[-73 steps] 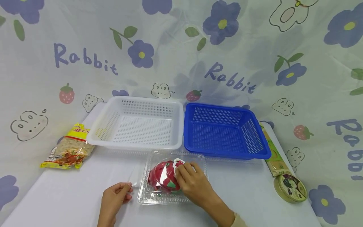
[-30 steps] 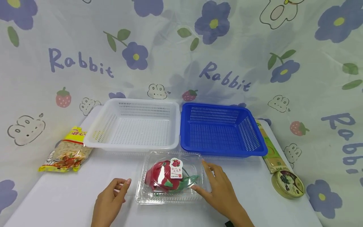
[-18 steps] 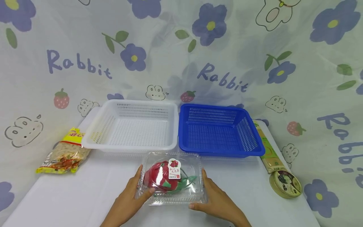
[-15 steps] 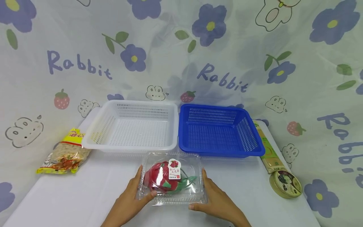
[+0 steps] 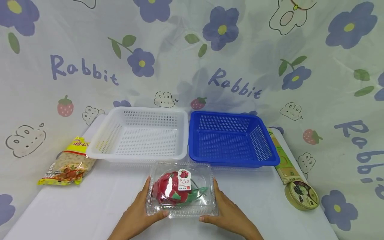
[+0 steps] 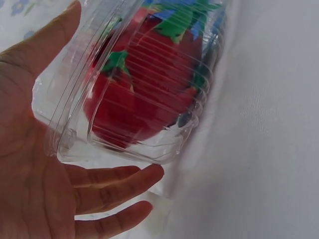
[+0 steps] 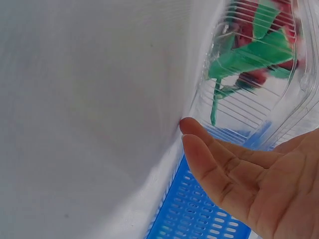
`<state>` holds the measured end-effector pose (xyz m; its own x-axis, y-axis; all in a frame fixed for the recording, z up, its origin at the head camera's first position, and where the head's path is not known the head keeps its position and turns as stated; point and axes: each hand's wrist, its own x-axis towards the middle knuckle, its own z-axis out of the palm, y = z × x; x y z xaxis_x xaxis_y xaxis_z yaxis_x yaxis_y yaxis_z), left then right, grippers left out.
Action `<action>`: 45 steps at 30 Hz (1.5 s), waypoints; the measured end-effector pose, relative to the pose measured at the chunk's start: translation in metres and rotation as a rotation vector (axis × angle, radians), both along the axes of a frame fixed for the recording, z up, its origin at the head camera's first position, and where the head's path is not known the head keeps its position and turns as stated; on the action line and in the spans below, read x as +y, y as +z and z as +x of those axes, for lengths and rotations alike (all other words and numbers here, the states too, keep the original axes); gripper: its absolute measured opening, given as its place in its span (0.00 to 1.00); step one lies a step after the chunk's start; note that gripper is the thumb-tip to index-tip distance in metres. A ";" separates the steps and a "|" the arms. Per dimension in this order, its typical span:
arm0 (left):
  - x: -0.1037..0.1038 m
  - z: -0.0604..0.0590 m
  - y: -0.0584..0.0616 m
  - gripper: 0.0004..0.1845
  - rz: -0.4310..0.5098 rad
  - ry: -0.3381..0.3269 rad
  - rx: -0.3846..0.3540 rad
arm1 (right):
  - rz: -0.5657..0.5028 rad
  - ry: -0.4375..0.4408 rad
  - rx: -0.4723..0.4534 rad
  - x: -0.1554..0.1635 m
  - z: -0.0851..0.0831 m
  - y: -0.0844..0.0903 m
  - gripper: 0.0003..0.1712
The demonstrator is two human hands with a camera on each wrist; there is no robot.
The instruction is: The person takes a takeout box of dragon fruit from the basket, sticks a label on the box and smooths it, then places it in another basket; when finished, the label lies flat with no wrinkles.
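1. Clamshell box [image 5: 181, 190], clear plastic, sits on the near middle of the white table [image 5: 90, 206], just in front of the white basket [image 5: 141, 136] and blue basket [image 5: 231, 138].
2. Inside lies a red dragon fruit [image 5: 172, 188] with a paper label [image 5: 184, 175].
3. Left hand [image 5: 138, 216] and right hand [image 5: 229, 215] clasp the box's left and right sides, thumbs curled along the near rim.
4. Box looks light, thin and flexible, likely slippery; the fruit may roll inside.
5. Supporting both side walls low, near the base, seems safest; squeezing hard could pop the lid.
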<state>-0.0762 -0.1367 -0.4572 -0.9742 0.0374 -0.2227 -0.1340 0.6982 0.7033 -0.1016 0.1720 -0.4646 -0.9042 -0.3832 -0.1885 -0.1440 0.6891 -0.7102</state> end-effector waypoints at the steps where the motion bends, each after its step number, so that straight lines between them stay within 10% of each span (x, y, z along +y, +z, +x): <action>1: 0.000 0.000 -0.001 0.67 0.009 -0.001 0.004 | -0.004 0.003 0.002 0.000 0.000 0.000 0.74; 45: -0.004 0.022 0.020 0.69 0.063 -0.023 0.113 | -0.164 -0.026 -0.294 -0.004 0.024 0.016 0.74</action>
<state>-0.0541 -0.1403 -0.4370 -0.9916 0.0703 -0.1085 -0.0362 0.6544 0.7553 -0.0776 0.1676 -0.4484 -0.8299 -0.4078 -0.3807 0.0997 0.5629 -0.8205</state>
